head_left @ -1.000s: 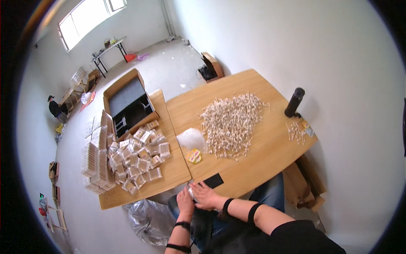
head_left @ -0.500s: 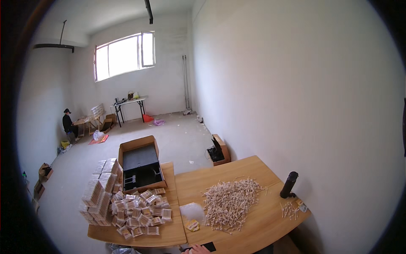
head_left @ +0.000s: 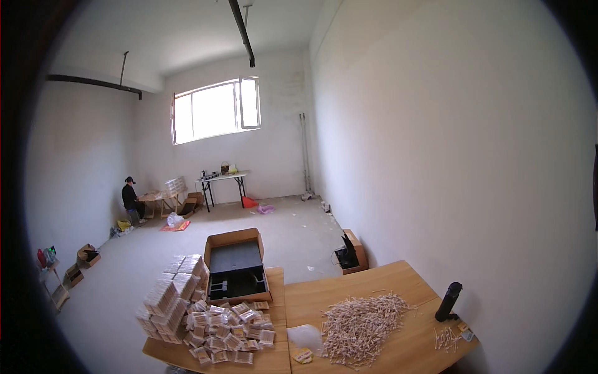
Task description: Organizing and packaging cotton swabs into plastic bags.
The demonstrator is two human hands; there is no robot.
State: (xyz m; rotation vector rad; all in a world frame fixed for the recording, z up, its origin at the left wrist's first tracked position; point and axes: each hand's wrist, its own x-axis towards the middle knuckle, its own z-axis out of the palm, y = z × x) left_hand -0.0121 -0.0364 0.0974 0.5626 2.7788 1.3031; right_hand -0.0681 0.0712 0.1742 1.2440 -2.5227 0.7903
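Observation:
Neither of my hands shows in the head view at this moment. On the wooden table [head_left: 386,279] lies a large loose heap of cotton swabs [head_left: 362,327]. Left of it are a clear plastic sheet or bag [head_left: 306,338] and a small yellow-and-white packet [head_left: 303,356]. Farther left, several small clear packs of swabs [head_left: 233,336] lie scattered in a pile. Behind and beside them rises a stack of wrapped bundles [head_left: 168,305]. A few swabs [head_left: 446,340] form a small separate group at the right end.
An opened brown carton with a dark insert [head_left: 237,274] stands at the table's far left. A black bottle [head_left: 448,302] is upright at the right. On the floor by the wall is another box [head_left: 355,252]. A person [head_left: 130,198] sits at a far table.
The view has tilted up and turned left, so everything sits lower and farther right. A hand and a dark flat thing at the lower edge have gone out of view.

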